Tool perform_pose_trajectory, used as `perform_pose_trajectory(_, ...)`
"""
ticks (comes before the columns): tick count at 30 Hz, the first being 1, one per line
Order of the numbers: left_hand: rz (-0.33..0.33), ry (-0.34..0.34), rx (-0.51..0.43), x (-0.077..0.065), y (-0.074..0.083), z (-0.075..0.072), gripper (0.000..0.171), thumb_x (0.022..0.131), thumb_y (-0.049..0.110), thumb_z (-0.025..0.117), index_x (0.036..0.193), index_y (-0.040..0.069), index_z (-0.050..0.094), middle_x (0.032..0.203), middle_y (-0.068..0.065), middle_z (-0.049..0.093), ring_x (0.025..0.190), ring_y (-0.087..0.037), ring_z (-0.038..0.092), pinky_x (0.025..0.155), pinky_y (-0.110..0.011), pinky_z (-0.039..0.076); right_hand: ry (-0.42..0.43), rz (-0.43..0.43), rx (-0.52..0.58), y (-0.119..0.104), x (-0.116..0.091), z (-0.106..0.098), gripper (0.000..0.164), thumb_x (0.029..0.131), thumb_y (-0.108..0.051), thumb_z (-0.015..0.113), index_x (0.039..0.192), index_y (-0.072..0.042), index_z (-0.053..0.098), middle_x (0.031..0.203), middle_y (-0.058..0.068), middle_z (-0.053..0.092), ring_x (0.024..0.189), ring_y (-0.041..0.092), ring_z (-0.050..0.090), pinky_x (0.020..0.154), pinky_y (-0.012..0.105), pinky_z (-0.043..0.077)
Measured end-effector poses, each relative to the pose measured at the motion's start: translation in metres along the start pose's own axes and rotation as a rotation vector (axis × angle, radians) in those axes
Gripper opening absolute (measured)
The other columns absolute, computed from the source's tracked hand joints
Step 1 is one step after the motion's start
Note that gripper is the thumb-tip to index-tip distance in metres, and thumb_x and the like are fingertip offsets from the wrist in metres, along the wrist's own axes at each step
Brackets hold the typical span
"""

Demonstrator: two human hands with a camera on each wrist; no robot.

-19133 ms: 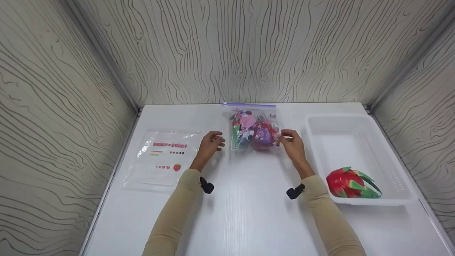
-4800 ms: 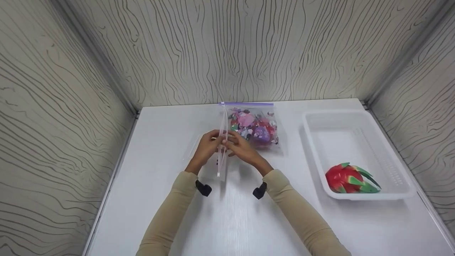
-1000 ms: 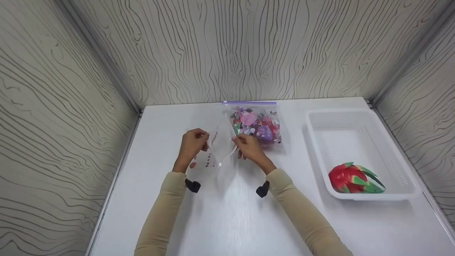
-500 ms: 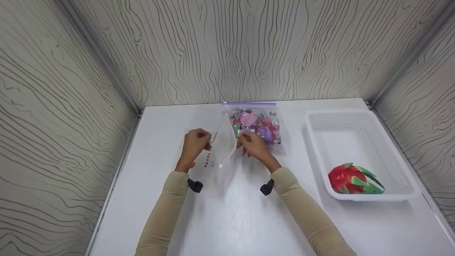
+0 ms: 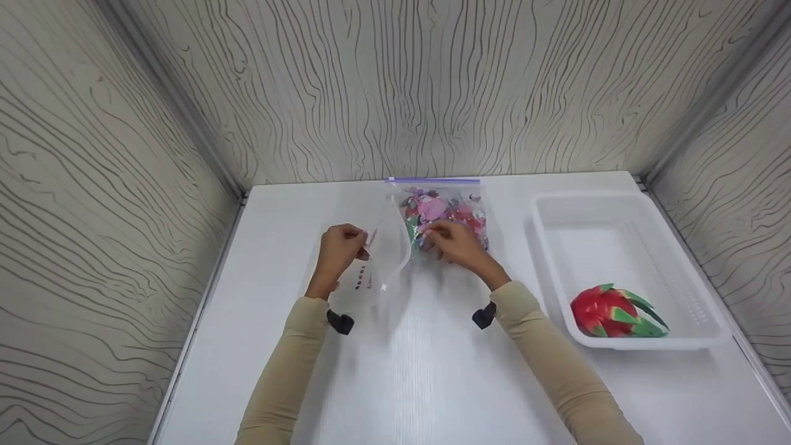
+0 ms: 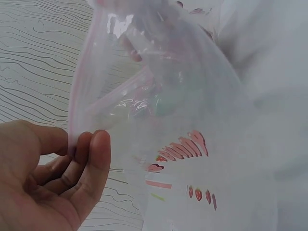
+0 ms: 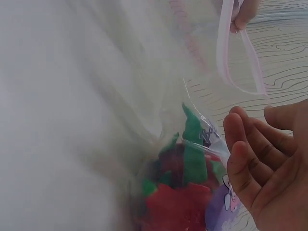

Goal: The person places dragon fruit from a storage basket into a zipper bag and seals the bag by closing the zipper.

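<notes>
My left hand [image 5: 340,250] pinches one side of the mouth of a clear zip bag [image 5: 390,247], held up over the table with its mouth spread into a loop. Its pink-tinged rim passes between thumb and fingers in the left wrist view, above red strawberry prints [image 6: 185,149]. My right hand [image 5: 457,247] holds nothing; its fingers are loosely bent, apart from the bag's far rim [image 7: 224,53]. It overlaps a filled, printed zip bag [image 5: 429,207] with a purple zip strip. Red and green dragon-fruit shapes [image 7: 178,207] show through that bag in the right wrist view.
At the right stands a white plastic basket [image 5: 655,342] with a red and green dragon fruit [image 5: 609,312] in its near left corner. Wood-patterned panels [image 5: 432,86] enclose the white table [image 5: 408,383] at the back and both sides.
The clear bag, flat at the left at first, was lifted and its mouth pulled apart by both hands. My right hand has since let go of its rim and moved right, over the filled bag.
</notes>
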State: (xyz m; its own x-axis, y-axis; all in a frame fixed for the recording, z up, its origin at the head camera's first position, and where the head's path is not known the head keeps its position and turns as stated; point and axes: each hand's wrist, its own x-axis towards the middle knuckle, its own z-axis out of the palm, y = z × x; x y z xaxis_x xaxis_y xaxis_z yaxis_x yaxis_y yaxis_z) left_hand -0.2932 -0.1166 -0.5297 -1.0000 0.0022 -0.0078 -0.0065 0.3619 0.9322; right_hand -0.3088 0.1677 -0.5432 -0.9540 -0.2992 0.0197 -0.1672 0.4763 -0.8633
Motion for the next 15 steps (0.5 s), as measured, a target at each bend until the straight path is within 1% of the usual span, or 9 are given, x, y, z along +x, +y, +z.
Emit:
perform_pose_trajectory(1,0.001,-0.001,-0.002,0.000,0.000,0.000,0.020,0.103,0.012,0.065,0.109,-0.004,0.075,0.085,-0.011,0.075,0.061,-0.013,0.072,0.067,-0.028,0.064,-0.002,-0.004,-0.005,0.000,0.000,-0.003,0.031,0.110,-0.024,0.060,0.129,-0.002,0.071,0.104,0.017,0.075,0.077,0.025,0.069,0.065,0.031,0.057)
perform_pose_trajectory(3,0.000,-0.002,-0.008,0.000,0.000,0.000,0.020,0.104,0.013,0.065,0.109,-0.004,0.075,0.086,-0.011,0.076,0.062,-0.013,0.072,0.068,-0.028,0.064,-0.007,-0.028,-0.021,0.001,0.000,-0.010,0.031,0.110,-0.023,0.060,0.128,-0.001,0.071,0.106,0.018,0.075,0.085,0.033,0.071,0.071,0.034,0.059)
perform_pose_trajectory(5,0.000,-0.002,-0.013,-0.001,0.000,0.000,0.019,0.104,0.013,0.066,0.108,-0.003,0.075,0.086,-0.012,0.076,0.062,-0.013,0.072,0.069,-0.029,0.064,-0.005,-0.052,-0.045,0.001,0.001,-0.016,0.030,0.110,-0.022,0.060,0.127,0.000,0.071,0.109,0.020,0.075,0.093,0.037,0.071,0.077,0.037,0.061)
perform_pose_trajectory(7,0.002,-0.001,-0.019,-0.001,0.001,0.000,0.019,0.103,0.012,0.066,0.108,-0.004,0.075,0.086,-0.011,0.076,0.062,-0.013,0.072,0.069,-0.029,0.064,0.001,-0.072,-0.072,0.001,0.001,-0.021,0.029,0.109,-0.021,0.061,0.127,0.000,0.072,0.111,0.019,0.076,0.098,0.037,0.071,0.081,0.039,0.061)
perform_pose_trajectory(11,0.012,0.000,-0.028,-0.001,0.000,-0.001,0.018,0.103,0.011,0.066,0.107,-0.004,0.075,0.084,-0.011,0.075,0.060,-0.013,0.072,0.070,-0.030,0.064,0.011,-0.098,-0.126,0.002,-0.001,-0.032,0.028,0.108,-0.020,0.062,0.126,-0.002,0.074,0.114,0.015,0.076,0.100,0.026,0.070,0.084,0.033,0.058)
perform_pose_trajectory(13,0.016,0.000,-0.030,-0.001,0.000,-0.001,0.018,0.103,0.010,0.066,0.107,-0.005,0.075,0.084,-0.013,0.076,0.060,-0.013,0.072,0.070,-0.030,0.064,0.008,-0.111,-0.134,0.003,-0.002,-0.037,0.029,0.107,-0.019,0.062,0.127,-0.001,0.073,0.114,0.015,0.077,0.099,0.025,0.070,0.083,0.032,0.057)
perform_pose_trajectory(15,0.014,-0.004,-0.034,-0.001,0.000,-0.001,0.018,0.103,0.011,0.065,0.107,-0.005,0.075,0.088,-0.018,0.076,0.060,-0.013,0.072,0.069,-0.030,0.064,0.003,-0.128,-0.142,0.004,-0.002,-0.041,0.028,0.108,-0.018,0.062,0.127,0.000,0.073,0.114,0.015,0.077,0.098,0.026,0.070,0.084,0.031,0.056)
